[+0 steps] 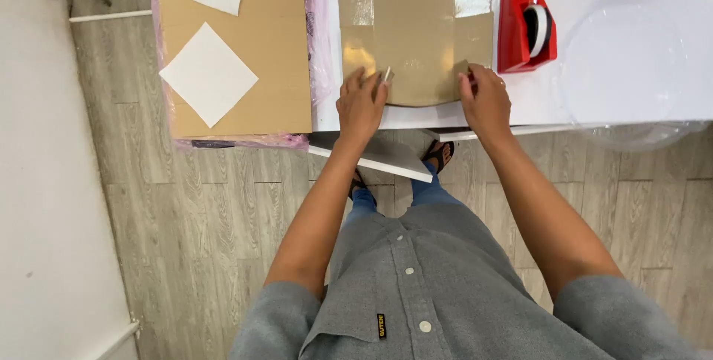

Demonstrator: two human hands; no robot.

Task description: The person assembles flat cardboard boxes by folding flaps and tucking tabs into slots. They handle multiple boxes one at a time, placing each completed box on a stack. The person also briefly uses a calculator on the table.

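Note:
A flattened brown cardboard box (pixel 416 26) with shiny tape patches lies on the white table (pixel 624 70). My left hand (pixel 362 104) presses on the box's near left edge, with a thin pale strip between its fingers. On the near right corner rests my right hand (pixel 484 98), fingers curled over the edge. A red tape dispenser (pixel 526 22) with a white roll stands just right of the box, close to my right hand.
A wrapped stack of brown cardboard (pixel 245 92) with white square sheets (pixel 209 74) on top sits left of the table. Clear plastic lids (pixel 631 78) lie at the table's right. A white board (pixel 379 156) leans under the table edge. Wood-look floor below.

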